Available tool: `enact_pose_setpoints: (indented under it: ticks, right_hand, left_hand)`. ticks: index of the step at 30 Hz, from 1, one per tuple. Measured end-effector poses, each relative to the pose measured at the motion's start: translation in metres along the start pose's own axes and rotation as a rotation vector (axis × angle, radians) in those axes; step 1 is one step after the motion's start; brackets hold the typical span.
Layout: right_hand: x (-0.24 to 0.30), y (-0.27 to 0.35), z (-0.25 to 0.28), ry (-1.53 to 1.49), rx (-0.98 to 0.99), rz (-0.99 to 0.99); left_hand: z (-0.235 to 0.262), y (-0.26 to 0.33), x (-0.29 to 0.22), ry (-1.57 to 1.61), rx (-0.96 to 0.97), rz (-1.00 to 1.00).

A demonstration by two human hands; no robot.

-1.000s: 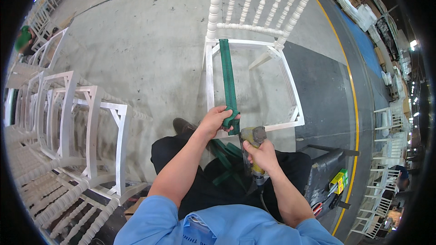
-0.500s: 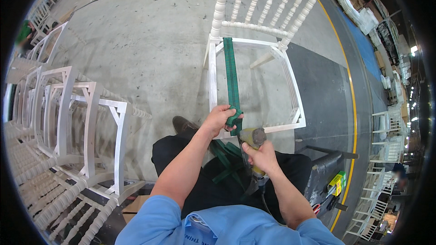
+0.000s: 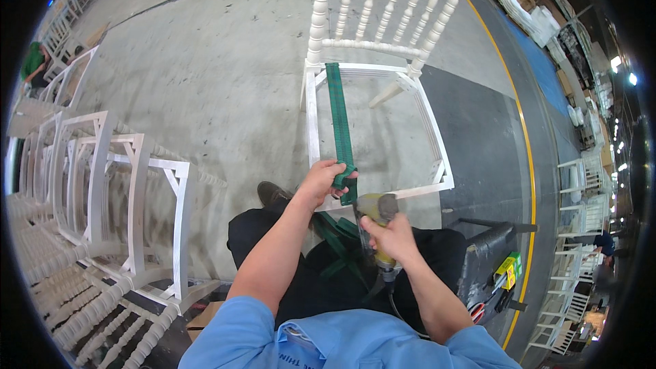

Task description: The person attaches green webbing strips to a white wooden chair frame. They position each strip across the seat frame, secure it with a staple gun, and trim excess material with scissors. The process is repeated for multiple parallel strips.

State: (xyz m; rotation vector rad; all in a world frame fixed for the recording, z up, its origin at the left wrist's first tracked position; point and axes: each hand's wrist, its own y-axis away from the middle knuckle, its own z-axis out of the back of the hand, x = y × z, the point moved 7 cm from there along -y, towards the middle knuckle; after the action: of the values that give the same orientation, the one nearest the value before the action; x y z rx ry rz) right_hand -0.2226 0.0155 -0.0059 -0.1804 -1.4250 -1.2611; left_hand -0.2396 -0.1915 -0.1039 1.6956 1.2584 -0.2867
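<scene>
A white chair frame (image 3: pixel 380 46) with turned back spindles stands in front of me, its seat opening bare except for a green webbing strap (image 3: pixel 339 113). The strap runs from the back rail to the front rail along the left side. My left hand (image 3: pixel 320 183) is closed on the folded near part of the strap at the front rail. My right hand (image 3: pixel 392 238) grips a yellow-green air staple gun (image 3: pixel 377 206), its nose close beside the strap and front rail. Loose green webbing (image 3: pixel 333 234) hangs down over my lap.
Several white chair frames (image 3: pixel 137 198) lie tipped in a row at the left. A dark bench (image 3: pixel 478 253) at my right holds a yellow-green box (image 3: pixel 507 270) and red-handled scissors (image 3: pixel 476 311). A person in green (image 3: pixel 34 63) is far left. More white chairs (image 3: pixel 581 215) stand far right.
The chair and strap sit slightly farther left in the view. Both hands keep their grips; the staple gun stays near the front rail, having shifted slightly.
</scene>
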Motion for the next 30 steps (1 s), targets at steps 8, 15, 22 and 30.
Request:
enact_pose_setpoints:
  ticks: [8,15,22,30]
  right_hand:
    - [0.000,0.116,0.208,-0.254,-0.383,0.104]
    - [-0.166,0.198,0.373,-0.541,-0.754,-0.138]
    - [-0.292,0.171,0.412,-0.698,-0.701,-0.274]
    - [-0.334,0.308,0.440,0.604,-1.060,-0.398]
  left_hand:
    - [-0.022,0.024,-0.003,-0.020,0.041,-0.077]
    - [-0.047,0.081,0.044,0.054,-0.167,-0.009]
    - [-0.080,0.202,0.103,0.059,-0.204,0.184]
    - [-0.074,0.288,0.079,0.108,-0.201,0.141]
